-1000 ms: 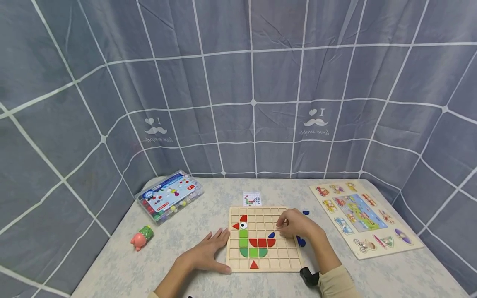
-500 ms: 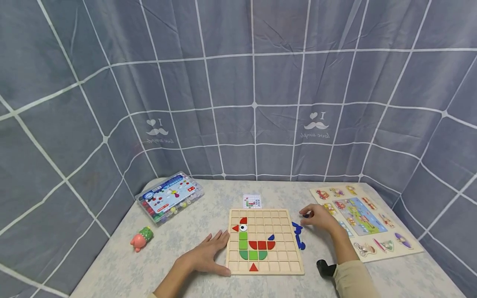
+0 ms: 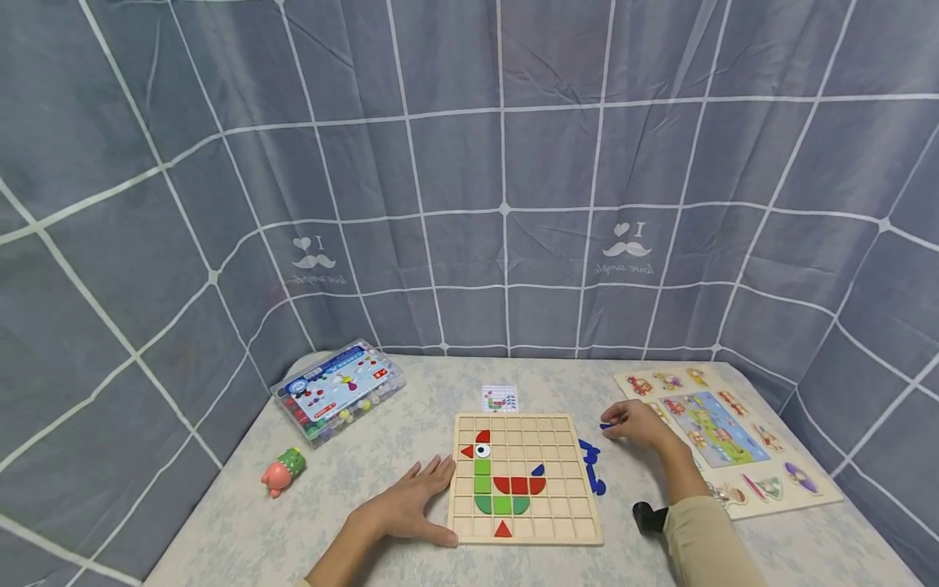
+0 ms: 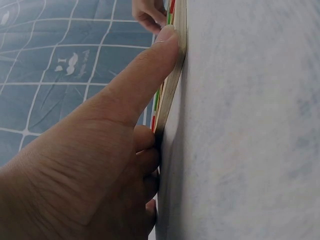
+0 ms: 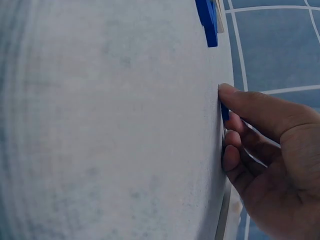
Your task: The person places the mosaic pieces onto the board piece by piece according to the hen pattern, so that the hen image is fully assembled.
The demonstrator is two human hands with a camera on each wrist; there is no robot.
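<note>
A wooden grid board bears flat pieces in a bird-like shape: red, green, an eye tile and one blue piece. My left hand lies at the board's left side, fingers extended along the edge, thumb against the near left corner. In the left wrist view the thumb presses on the board's side. Right of the board my right hand pinches a small blue piece between thumb and fingers, down at the table top. Several blue pieces lie along the board's right edge.
A small pattern card lies behind the board. At the right is a wooden picture puzzle, partly under the right forearm. A clear box of colored beads and a pink-and-green toy are at left. A grey grid curtain hangs behind.
My right hand has moved from over the board to the table on its right, where it now holds a blue piece. My left hand stays at the board's edge.
</note>
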